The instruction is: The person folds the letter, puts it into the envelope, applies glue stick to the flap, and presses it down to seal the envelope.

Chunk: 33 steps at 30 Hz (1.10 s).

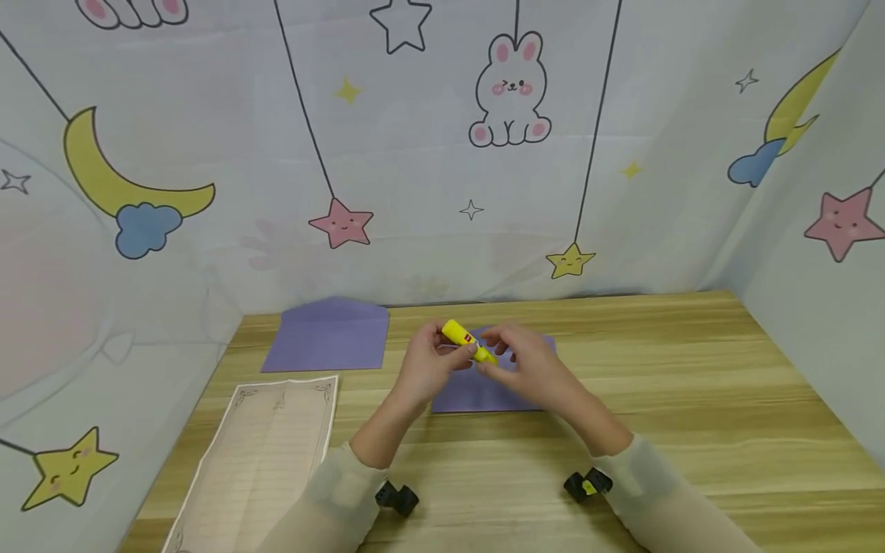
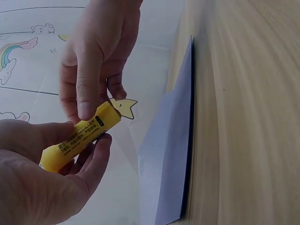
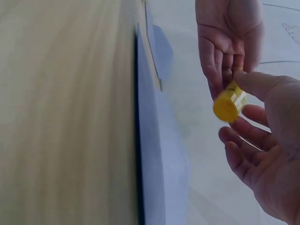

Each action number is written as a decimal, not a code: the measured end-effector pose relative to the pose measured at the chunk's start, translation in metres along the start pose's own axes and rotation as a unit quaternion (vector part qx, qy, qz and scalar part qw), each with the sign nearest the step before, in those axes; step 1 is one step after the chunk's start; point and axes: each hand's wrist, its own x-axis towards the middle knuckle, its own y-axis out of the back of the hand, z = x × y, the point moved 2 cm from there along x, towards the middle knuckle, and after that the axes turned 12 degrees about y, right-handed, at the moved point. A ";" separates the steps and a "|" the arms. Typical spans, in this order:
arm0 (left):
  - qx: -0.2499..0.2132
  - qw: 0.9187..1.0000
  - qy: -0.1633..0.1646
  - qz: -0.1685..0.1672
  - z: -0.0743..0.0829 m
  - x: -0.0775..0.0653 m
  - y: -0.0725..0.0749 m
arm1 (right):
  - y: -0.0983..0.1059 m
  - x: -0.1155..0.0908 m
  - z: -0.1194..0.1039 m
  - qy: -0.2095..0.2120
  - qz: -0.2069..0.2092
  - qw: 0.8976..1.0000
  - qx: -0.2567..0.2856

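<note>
A cream lined paper sheet (image 1: 263, 453) is lying along the left edge of the wood-grain surface (image 1: 691, 415), a flat purple paper envelope (image 1: 325, 338) by the far left corner. Reaching from the near edge, the left hand (image 1: 425, 365) is pinching a yellow cylindrical tube (image 1: 456, 332) above a second purple envelope (image 1: 477, 393) near the far edge's middle; the tube's long axis is slanting down rightward, its lower end pointing at the right hand (image 1: 535, 369), whose loosely bent fingers are standing apart, thumb contact unclear.

Head view: left hand (image 1: 423, 370) hides part of yellow tube (image 1: 456, 332), label (image 1: 469, 338) too small to read. Lined sheet (image 1: 266, 449) cut off by bottom edge. Nearer purple envelope (image 1: 473, 395) partly behind right hand (image 1: 538, 369). Right wrist view: tube's end blurred.
</note>
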 end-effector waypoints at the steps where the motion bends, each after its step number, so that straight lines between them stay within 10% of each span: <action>1: -0.009 1.000 0.003 -0.007 -0.001 0.000 -0.001 | -0.002 0.000 -0.001 0.006 0.002 1.000 -0.010; 10: -0.043 0.998 0.021 -0.042 -0.004 -0.001 -0.005 | -0.010 -0.004 -0.003 0.055 0.038 0.996 -0.059; 19: 0.109 0.993 -0.031 0.038 0.003 -0.002 0.004 | 0.006 -0.002 -0.002 0.027 0.034 0.996 -0.071; 26: 0.215 0.966 -0.110 0.088 0.007 -0.005 0.011 | 0.038 -0.007 0.017 -0.045 0.017 0.994 -0.095; 33: 0.361 0.910 -0.163 0.123 0.006 -0.006 0.020 | 0.079 -0.026 0.054 -0.093 -0.017 0.988 -0.125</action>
